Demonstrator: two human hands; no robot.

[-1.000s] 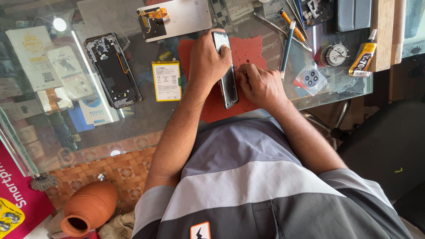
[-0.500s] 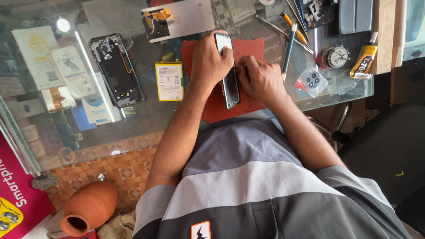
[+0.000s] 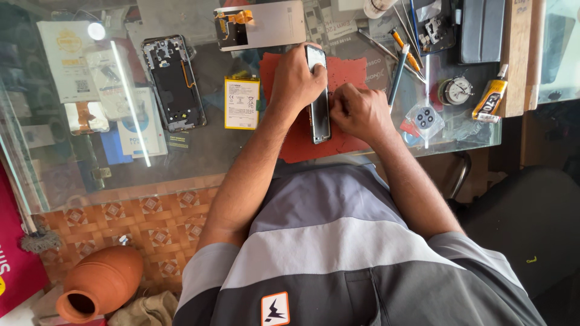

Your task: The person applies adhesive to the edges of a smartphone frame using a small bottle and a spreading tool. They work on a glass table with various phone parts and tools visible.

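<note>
Together we steady the slim, glossy phone (image 3: 318, 102) on edge over the red mat (image 3: 302, 142): left hand (image 3: 297, 81) clasped round it, right hand (image 3: 357, 111) a closed fist against its side.

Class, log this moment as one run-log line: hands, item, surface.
left hand: grips phone on edge | right hand: fist against phone's side | surface: red mat on glass table | nearby: yellow battery

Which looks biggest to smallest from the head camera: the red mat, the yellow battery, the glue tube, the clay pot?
1. Red mat, partly hidden under the hands.
2. Clay pot; it sits lower on the floor, farther from the camera, so true size is unsure.
3. Yellow battery.
4. Glue tube.
</note>
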